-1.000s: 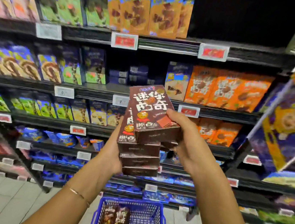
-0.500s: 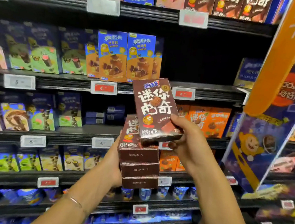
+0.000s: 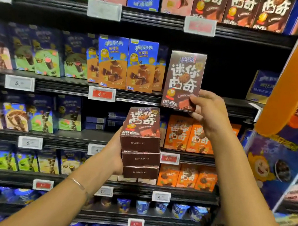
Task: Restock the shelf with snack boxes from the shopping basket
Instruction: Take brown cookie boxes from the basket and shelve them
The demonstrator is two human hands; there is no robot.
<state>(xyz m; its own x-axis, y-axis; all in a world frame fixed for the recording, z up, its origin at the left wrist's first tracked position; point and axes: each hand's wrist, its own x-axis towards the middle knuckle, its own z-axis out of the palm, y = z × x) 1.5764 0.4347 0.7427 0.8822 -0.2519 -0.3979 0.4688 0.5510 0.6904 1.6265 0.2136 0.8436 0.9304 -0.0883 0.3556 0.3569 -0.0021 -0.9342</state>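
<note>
Snack boxes — one (image 3: 184,79) gripped by right hand (image 3: 208,110) | three-box stack (image 3: 141,144) — left hand (image 3: 115,152) grasping

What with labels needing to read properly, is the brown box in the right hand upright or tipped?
Upright: the brown box is held on end, print right way up, the right hand pinching its lower corner.

Shelves are lit brightly and evenly from the front. A soft sheen is seen on the raised brown box (image 3: 184,79). The shelf recess (image 3: 228,70) behind it is left in deep shadow. Straight lines are bowed near the edges, and the top price tags (image 3: 104,9) are blurred.
</note>
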